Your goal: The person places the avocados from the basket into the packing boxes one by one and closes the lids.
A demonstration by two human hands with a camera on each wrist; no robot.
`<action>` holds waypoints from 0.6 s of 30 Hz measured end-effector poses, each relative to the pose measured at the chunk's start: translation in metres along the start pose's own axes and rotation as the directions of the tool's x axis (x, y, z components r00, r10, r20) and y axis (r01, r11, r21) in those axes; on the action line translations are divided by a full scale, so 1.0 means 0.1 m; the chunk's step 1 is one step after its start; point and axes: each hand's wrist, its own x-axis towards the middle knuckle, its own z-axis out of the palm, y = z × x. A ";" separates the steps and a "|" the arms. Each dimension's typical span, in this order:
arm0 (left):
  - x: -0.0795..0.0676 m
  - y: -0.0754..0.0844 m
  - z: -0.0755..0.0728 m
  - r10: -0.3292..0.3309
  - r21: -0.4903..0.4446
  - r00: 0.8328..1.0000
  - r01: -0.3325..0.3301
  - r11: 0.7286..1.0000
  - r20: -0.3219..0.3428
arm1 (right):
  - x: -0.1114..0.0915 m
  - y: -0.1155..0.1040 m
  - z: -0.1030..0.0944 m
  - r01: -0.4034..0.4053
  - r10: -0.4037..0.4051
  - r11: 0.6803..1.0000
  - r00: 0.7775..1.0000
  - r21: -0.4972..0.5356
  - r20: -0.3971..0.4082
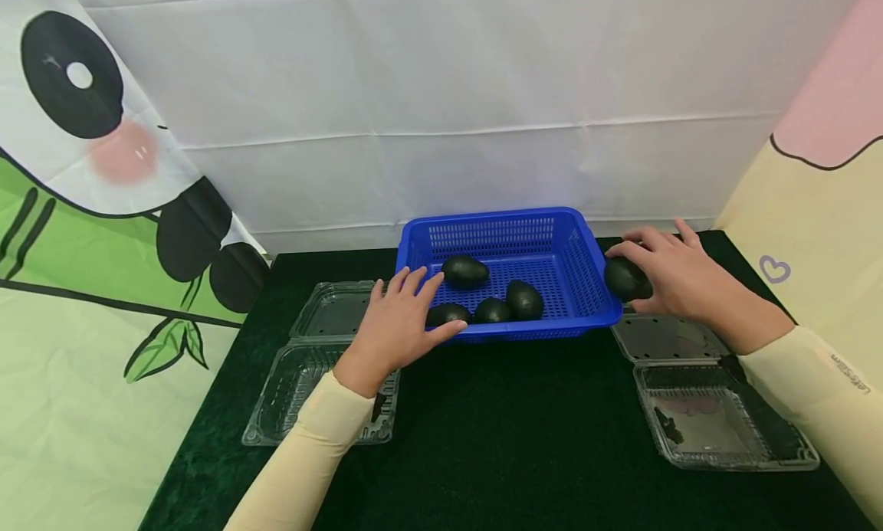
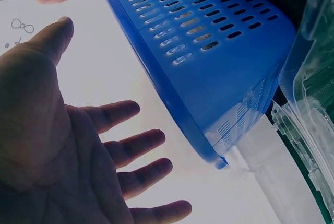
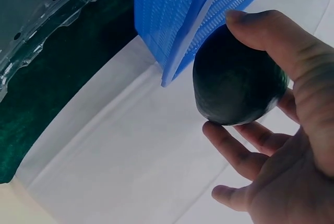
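A dark green avocado (image 1: 626, 279) is gripped between the thumb and fingers of my right hand (image 1: 679, 274), just off the right end of the blue basket (image 1: 510, 332). The right wrist view shows that avocado (image 3: 237, 80) up close, with the basket's corner behind it. My left hand (image 1: 393, 324), palm down with fingers spread, hovers by the basket's left front corner and holds nothing. Several avocados lie in the basket: one avocado (image 1: 465, 272) towards the back left, others such as this avocado (image 1: 524, 299) along the front wall, one partly hidden by the left thumb.
On the left sits an open clear plastic clamshell box (image 1: 276, 408), partly behind the left arm. A second open clamshell box (image 1: 704, 424) lies on the right under the right forearm. Dark green cloth (image 1: 510, 431) covers the table, and a white sheet (image 1: 483, 71) hangs behind.
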 end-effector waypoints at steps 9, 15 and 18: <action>-0.02 -0.03 0.02 0.000 0.006 1.000 0.000 1.000 -0.007 | -0.19 -0.01 0.04 0.041 -0.040 0.999 0.998 0.014 -0.043; -0.03 -0.03 0.03 -0.003 0.008 1.000 0.004 1.000 -0.008 | -0.35 0.00 0.06 0.074 -0.072 0.997 0.994 0.015 -0.079; -0.04 -0.03 0.03 -0.006 0.007 1.000 0.006 1.000 -0.009 | -0.43 0.00 0.06 0.068 -0.066 0.997 0.994 0.024 -0.083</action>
